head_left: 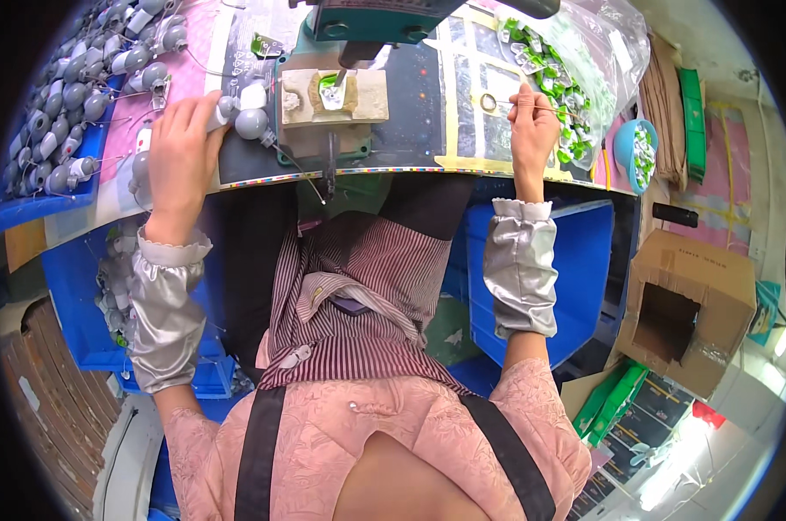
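Grey bulb [252, 124] by left hand [183, 148], hold unclear; thin rod [502, 102] pinched in right hand [533, 128]; green piece [328, 82] seated, bulb heap [95, 107] left.

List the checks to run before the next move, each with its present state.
1. Left hand beside the block, not under the machine tip: ok.
2. Right hand well to the side of that tip: ok.
3. Green-and-white piece present in the block: ok.
4. Piece fully seated: cannot tell.
5. Wire of the grey bulb-like part within the edge of the table: not ok, it overhangs.
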Action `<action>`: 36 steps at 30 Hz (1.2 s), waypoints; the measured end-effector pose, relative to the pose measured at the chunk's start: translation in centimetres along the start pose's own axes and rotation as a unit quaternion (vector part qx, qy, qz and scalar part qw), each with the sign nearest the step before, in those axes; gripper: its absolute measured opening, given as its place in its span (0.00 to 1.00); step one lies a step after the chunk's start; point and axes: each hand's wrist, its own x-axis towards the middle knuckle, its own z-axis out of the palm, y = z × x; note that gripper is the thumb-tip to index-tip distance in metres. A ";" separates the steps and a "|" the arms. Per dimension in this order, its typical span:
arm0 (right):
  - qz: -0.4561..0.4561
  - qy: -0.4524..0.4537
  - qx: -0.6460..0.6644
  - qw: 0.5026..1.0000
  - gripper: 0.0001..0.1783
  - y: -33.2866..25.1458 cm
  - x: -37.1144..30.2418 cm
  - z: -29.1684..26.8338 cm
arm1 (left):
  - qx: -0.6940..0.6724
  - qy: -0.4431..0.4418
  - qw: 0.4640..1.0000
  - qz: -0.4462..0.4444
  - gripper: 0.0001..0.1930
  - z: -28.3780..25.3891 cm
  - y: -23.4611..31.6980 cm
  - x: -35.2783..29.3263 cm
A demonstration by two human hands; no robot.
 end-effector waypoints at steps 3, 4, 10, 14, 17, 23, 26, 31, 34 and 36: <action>-0.005 -0.015 -0.072 0.997 0.20 0.2 0.0 0.2 | -0.265 0.057 0.943 -0.193 0.17 -0.6 0.8 0.5; -0.003 -0.011 -0.074 0.997 0.20 0.2 0.1 0.0 | -0.306 0.142 0.920 -0.198 0.17 -0.8 0.4 0.9; -0.012 -0.041 -0.055 0.998 0.20 0.4 0.6 0.4 | -0.770 0.178 0.591 -0.164 0.24 -5.7 -2.8 2.7; -0.077 -0.002 -0.152 0.985 0.19 1.3 0.9 0.5 | -0.759 0.034 0.590 -0.272 0.20 -5.2 1.4 3.2; 0.075 -0.058 0.157 0.983 0.17 -2.5 -0.2 1.8 | -0.753 -0.025 0.580 -0.311 0.13 -3.5 4.3 1.8; 0.122 -0.195 0.277 0.933 0.17 -9.7 -5.1 9.4 | -0.642 -0.013 0.676 -0.361 0.07 -1.4 9.2 1.0; 0.080 -0.236 0.266 0.931 0.16 -10.1 -6.4 11.8 | -0.567 0.011 0.754 -0.333 0.07 -1.9 10.5 0.9; 0.063 -0.227 0.224 0.946 0.14 -10.1 -6.8 13.2 | -0.404 0.108 0.904 -0.089 0.07 -1.1 11.3 0.9; -0.031 -0.238 0.107 0.965 0.16 -9.9 -6.9 13.5 | -0.318 0.125 0.940 -0.031 0.07 0.1 12.4 1.0; -0.077 -0.231 0.094 0.965 0.18 -10.0 -7.2 13.8 | -0.301 0.116 0.946 -0.032 0.07 0.4 12.6 1.0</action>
